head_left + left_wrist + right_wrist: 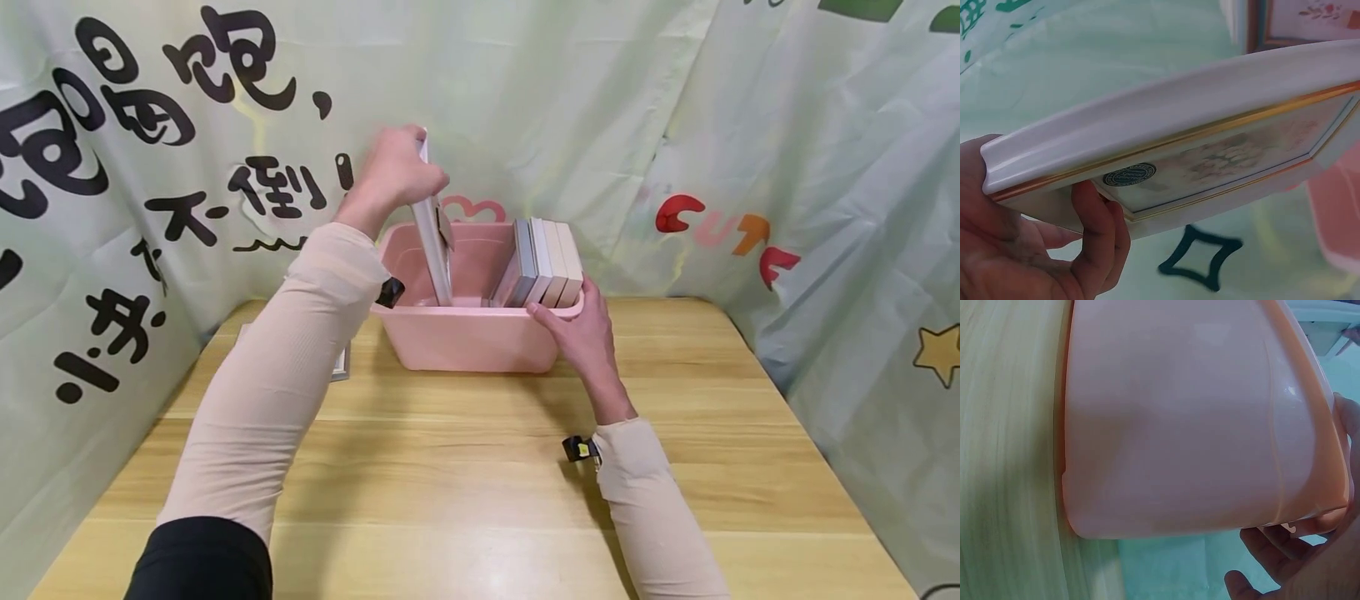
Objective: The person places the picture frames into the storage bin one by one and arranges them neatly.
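Observation:
My left hand (393, 171) grips the upper end of a white picture frame (432, 250), which stands tilted with its lower end inside a pink plastic bin (472, 340). In the left wrist view, fingers curl round the edge of this frame; gold trim borders a pale flower picture with a round dark sticker. My right hand (587, 337) holds the bin's right front corner, thumb over the rim and fingers round the outside. Several more frames (553, 265) lean side by side in the right half of the bin.
Part of another frame (341, 364) lies on the wooden table (465, 467), mostly hidden behind my left forearm. A pale printed curtain (570, 108) hangs close behind the bin and along both sides.

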### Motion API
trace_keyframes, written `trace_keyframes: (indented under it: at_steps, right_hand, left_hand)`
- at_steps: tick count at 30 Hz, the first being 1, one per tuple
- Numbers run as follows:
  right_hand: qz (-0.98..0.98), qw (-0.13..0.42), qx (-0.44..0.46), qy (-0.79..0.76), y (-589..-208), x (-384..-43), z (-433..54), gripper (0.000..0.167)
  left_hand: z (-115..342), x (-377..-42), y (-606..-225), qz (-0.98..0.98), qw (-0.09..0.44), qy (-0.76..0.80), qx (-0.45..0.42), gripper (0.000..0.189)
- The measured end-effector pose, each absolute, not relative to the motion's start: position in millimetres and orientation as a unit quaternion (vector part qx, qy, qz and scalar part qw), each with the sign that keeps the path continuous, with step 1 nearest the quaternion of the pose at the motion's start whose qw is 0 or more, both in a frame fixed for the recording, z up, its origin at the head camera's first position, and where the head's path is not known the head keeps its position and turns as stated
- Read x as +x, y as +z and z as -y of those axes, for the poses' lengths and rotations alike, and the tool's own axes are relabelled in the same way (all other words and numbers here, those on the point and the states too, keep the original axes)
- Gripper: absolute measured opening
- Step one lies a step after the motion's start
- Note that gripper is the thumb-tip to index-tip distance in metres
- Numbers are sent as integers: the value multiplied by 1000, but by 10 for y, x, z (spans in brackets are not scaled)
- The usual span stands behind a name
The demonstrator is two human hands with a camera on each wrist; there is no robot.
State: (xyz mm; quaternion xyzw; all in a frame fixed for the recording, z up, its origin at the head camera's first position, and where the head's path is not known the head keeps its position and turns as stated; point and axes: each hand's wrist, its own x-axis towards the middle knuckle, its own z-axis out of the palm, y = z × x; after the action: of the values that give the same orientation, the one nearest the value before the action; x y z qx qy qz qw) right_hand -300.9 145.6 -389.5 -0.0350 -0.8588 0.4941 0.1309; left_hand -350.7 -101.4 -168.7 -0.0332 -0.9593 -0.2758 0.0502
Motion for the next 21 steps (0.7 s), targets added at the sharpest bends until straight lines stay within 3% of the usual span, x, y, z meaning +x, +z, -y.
trace_keyframes:
  at_steps: [5,21]
  right_hand:
    - [857,128,-37,497,-3887,-3006,-1460,106]
    - [856,130,-40,499,-3879,-3016,-1448,106]
  left_hand:
    - [884,-3570,-1848,961,46,-270,-47,65]
    - [604,-3776,-2279,969,20,-245,-37,73]
